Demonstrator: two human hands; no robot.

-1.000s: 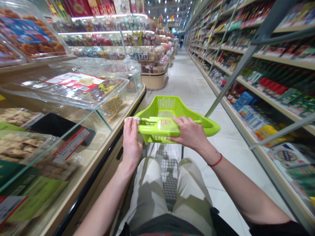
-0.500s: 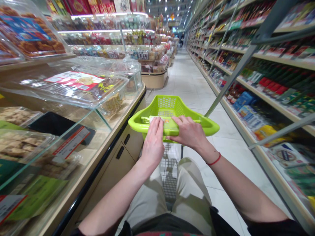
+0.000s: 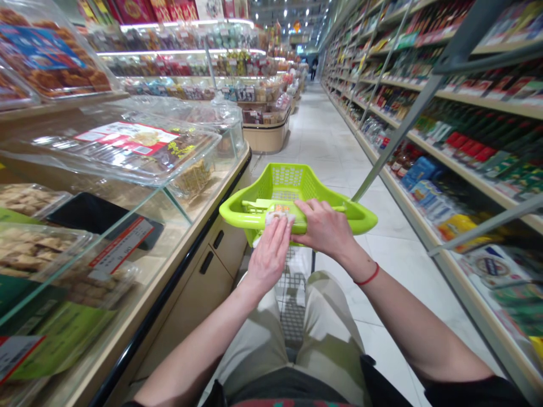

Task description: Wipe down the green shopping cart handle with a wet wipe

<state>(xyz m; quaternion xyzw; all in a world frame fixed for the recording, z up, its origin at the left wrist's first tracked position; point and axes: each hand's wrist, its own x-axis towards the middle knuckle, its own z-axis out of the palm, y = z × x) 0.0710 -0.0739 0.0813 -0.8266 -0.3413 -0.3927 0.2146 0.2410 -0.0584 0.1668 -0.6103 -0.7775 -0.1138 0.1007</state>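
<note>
A lime-green plastic basket (image 3: 292, 186) sits on a shopping cart in front of me in a shop aisle. My right hand (image 3: 326, 229) lies over the basket's green handle bar (image 3: 241, 215), fingers curled on it; a red cord is round that wrist. My left hand (image 3: 269, 254) presses a white cloth or wipe (image 3: 271, 217) flat against the handle bar, right beside my right hand. Only the cloth's edge shows above the fingers. My legs in light trousers show below.
A glass-fronted counter (image 3: 178, 243) with clear lidded trays of baked snacks runs close along my left. Stocked shelves (image 3: 458, 147) with slanted grey metal struts line the right. The white tiled aisle (image 3: 322, 130) stretches ahead, with a person far down it.
My left hand slid with the white cloth from the handle's left end toward the middle, then slightly down beside my right hand. The right hand stayed on the handle.
</note>
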